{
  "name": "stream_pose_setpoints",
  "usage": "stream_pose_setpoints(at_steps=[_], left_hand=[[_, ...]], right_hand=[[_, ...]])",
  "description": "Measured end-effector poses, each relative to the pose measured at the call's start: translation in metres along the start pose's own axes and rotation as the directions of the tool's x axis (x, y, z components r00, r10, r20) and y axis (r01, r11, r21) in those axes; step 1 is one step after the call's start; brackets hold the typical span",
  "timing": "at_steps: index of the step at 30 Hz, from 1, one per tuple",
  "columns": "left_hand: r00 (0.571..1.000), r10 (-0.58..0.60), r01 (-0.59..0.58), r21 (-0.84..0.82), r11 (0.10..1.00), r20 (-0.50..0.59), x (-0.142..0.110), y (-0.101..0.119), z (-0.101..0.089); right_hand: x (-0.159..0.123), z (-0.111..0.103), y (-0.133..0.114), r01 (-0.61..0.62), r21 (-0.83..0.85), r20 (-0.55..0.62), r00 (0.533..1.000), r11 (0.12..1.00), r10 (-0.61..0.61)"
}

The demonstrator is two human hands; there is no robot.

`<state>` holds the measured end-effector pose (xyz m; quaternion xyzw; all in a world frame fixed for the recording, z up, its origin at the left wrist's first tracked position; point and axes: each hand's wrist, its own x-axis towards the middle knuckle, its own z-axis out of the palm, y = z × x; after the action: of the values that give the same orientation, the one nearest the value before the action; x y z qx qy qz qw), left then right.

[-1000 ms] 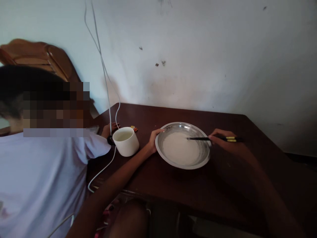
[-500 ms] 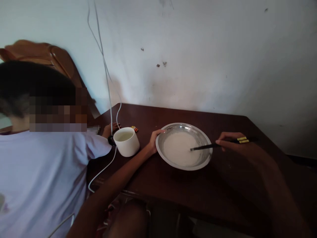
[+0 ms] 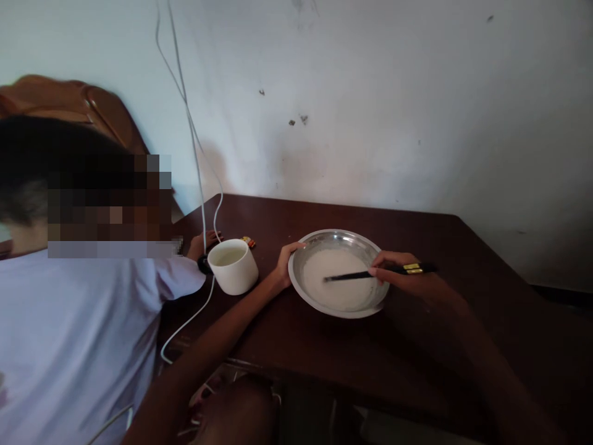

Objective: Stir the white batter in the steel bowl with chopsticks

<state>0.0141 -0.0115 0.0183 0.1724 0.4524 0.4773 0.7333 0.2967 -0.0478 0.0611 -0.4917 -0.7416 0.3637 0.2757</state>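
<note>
A steel bowl (image 3: 365,246) with white batter (image 3: 343,287) sits on the dark wooden table (image 3: 352,352). My left hand (image 3: 285,262) grips the bowl's left rim, fingers curled over the edge. My right hand (image 3: 398,275) is closed round black chopsticks (image 3: 349,276) with yellow bands near their top; their tips lie in the batter at the bowl's middle left.
A white mug (image 3: 233,266) of pale liquid stands left of the bowl. Another person in a white shirt (image 3: 78,334) sits at the left, a hand (image 3: 200,243) on the table. White cables (image 3: 204,204) hang down the wall onto the table. A small wrapper (image 3: 249,241) lies behind the mug.
My right hand has moved left over the bowl's right rim, sweeping the chopstick tips from the right side of the batter toward the left. My left hand has stayed on the rim.
</note>
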Motion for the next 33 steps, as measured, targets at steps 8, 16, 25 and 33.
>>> stream_pose_setpoints(at_steps=[8,16,25,33], left_hand=[[1.0,0.009,-0.009,-0.002,1.0,0.023,0.005,-0.001,-0.004],[0.999,0.022,-0.021,-0.031,0.999,0.028,0.001,0.0,-0.001],[0.999,0.035,-0.035,0.002,0.999,0.037,0.005,-0.001,-0.005],[0.999,0.007,-0.007,-0.006,1.0,0.033,0.005,-0.001,-0.004]], right_hand=[[-0.006,-0.019,0.003,-0.048,-0.046,-0.081,0.996,0.998,0.044],[0.001,-0.009,0.01,-0.027,-0.09,-0.22,0.975,0.996,0.007],[-0.001,-0.001,0.0,0.011,-0.031,-0.059,0.998,0.999,-0.013],[-0.006,-0.014,0.003,0.016,-0.018,0.064,0.998,1.0,-0.015]])
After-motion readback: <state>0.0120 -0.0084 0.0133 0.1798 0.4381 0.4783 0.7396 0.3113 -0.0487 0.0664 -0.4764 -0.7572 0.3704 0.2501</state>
